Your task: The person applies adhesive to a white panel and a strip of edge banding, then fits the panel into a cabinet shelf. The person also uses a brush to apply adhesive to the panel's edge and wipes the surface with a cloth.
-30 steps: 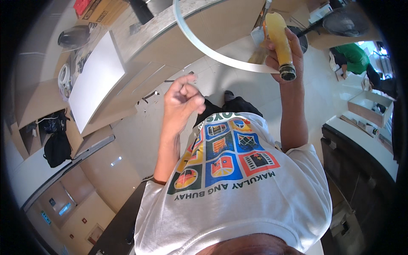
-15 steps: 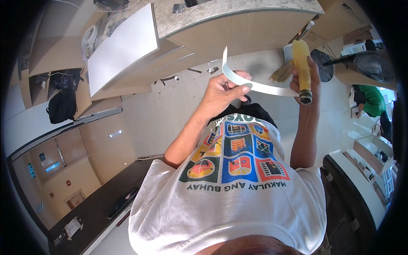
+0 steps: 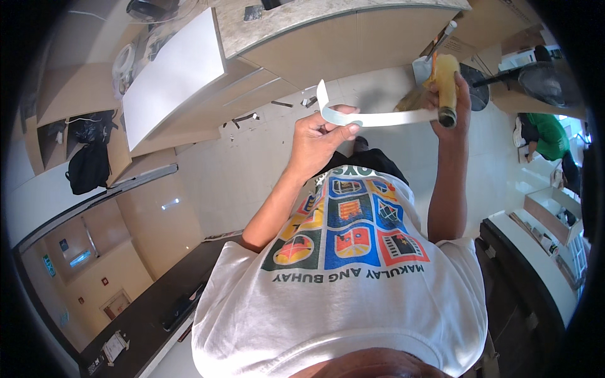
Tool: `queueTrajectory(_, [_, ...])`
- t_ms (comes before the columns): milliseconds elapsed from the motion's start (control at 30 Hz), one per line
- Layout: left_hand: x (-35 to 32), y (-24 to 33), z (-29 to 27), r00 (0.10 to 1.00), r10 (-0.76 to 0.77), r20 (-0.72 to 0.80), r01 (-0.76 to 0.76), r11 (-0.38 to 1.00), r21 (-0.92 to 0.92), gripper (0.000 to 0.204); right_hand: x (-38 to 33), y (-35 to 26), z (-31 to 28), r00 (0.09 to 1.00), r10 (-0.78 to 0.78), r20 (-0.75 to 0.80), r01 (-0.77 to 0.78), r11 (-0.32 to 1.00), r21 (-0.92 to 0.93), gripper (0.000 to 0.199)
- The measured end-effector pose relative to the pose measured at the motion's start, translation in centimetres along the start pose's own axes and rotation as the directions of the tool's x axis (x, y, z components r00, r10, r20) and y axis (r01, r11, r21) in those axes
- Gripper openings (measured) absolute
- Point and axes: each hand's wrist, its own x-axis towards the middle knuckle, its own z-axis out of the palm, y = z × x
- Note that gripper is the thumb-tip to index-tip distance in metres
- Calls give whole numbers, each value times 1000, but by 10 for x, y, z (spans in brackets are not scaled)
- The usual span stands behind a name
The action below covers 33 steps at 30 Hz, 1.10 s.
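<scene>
My left hand (image 3: 318,140) is closed, pinching a thin white flexible strip (image 3: 397,119) between thumb and fingers. The strip's free end curls upward beyond that hand. Its other end runs straight across to the right hand; whether those fingers also grip it I cannot tell. My right hand (image 3: 462,104) is wrapped round a yellowish, translucent bottle (image 3: 447,82), tilted so that its dark round mouth points down toward me, beside the strip's end.
A white panel (image 3: 176,79) leans against the cabinet (image 3: 328,50) under a stone counter. Dark scraps (image 3: 246,118) lie on the floor. A broom (image 3: 413,99) stands behind my right hand. At far right a person in green (image 3: 548,135) is low down. A black bag (image 3: 88,165) hangs at left.
Both hands have moved slightly up and left with the strip and the bottle. The strip looks straighter between them. The hold of each hand looks the same.
</scene>
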Motion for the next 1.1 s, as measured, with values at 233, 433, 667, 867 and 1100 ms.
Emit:
queueTrajectory(233, [-8, -6, -8, 985, 54, -161, -23, 981, 190, 29, -31, -50, 27, 845, -534, -41, 484, 794, -367, 44])
queueTrajectory(433, [-3, -8, -4, 933, 351, -77, -292, 867, 404, 29, -77, 19, 65, 768, -561, 308, 625, 555, -548, 38])
queueTrajectory(667, [-2, -10, 6, 868, 497, 5, -432, 749, 502, 27, -80, 53, 78, 859, -466, 211, 471, 559, -682, 32])
queueTrajectory(867, [-6, -18, 4, 848, 529, -10, -446, 724, 526, 27, -72, 58, 79, 830, -503, 240, 483, 433, -761, 31])
queueTrajectory(1100, [-8, -28, 4, 837, 543, -67, -438, 738, 513, 26, -71, 64, 78, 845, -460, 274, 469, 389, -793, 24])
